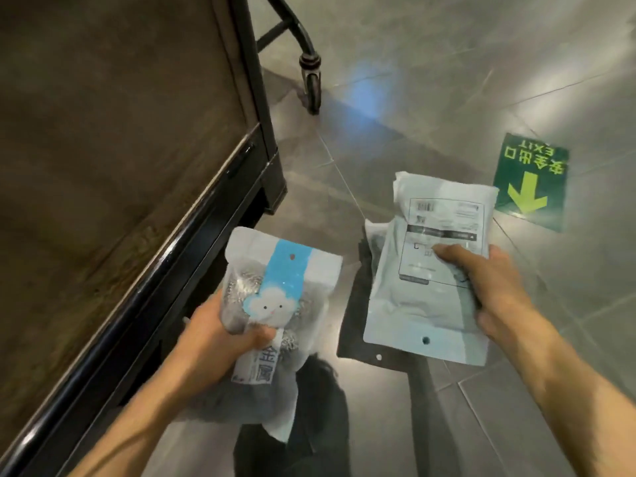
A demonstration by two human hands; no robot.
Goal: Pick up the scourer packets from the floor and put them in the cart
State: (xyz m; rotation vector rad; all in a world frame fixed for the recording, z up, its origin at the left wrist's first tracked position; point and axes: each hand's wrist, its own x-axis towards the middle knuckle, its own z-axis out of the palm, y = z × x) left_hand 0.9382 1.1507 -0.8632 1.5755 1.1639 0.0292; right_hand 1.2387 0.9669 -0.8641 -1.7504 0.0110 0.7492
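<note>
My left hand [220, 335] grips a scourer packet [278, 280] with a blue strip and a white cloud face, steel scourers showing through its clear part. My right hand [488, 287] holds a second packet [426, 297], back side up, with a printed label and barcode. Both packets are lifted above the grey floor. The dark cart [113, 132] fills the left side, its black edge rail running just left of my left hand.
A cart caster wheel [312, 84] stands on the tiles at top centre. A green exit sign with an arrow [530, 182] is stuck to the floor at the right. My dark trousers and shadow lie below the packets.
</note>
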